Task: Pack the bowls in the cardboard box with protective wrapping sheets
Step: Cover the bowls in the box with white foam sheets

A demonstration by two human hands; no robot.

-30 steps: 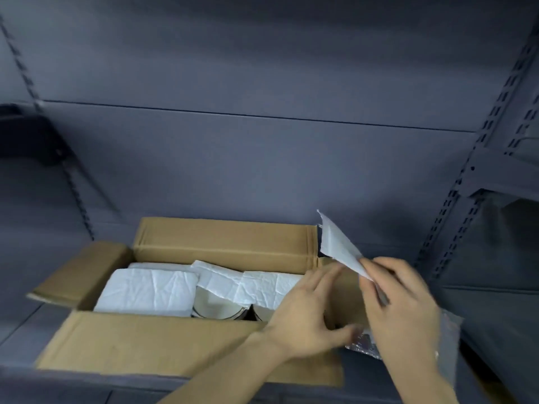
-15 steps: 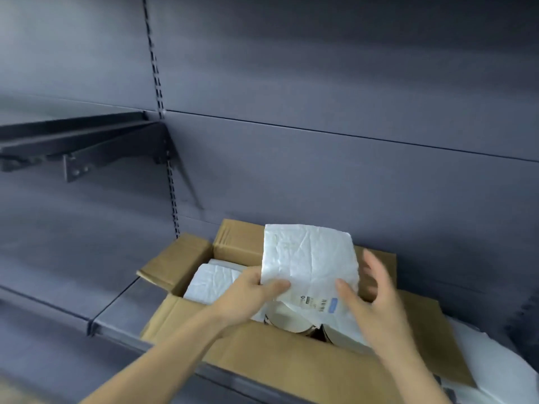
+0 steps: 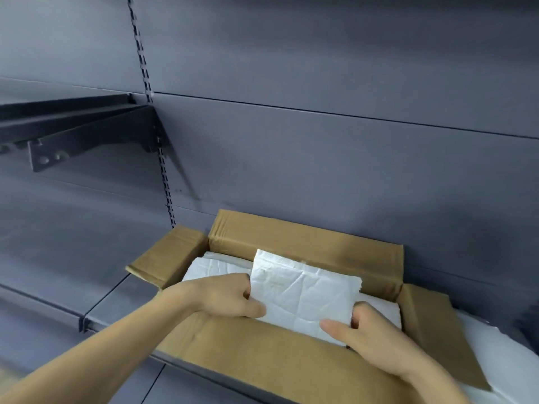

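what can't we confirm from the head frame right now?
- Bowls: none visible in the head view; the white wrapping sheets and the top sheet cover the inside of the cardboard box.
- Fingertips of left hand and right hand: tucked under the top sheet's edges.
- White sheets outside the box: cut off by the right edge and by the box's right flap.
- Print on the top sheet: none legible.

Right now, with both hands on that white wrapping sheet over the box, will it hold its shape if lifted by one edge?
Probably not. The wrapping sheet is creased and bends where the left hand and right hand grip it, so it looks floppy. It seems thin and light, likely to drape over whatever lies in the cardboard box.
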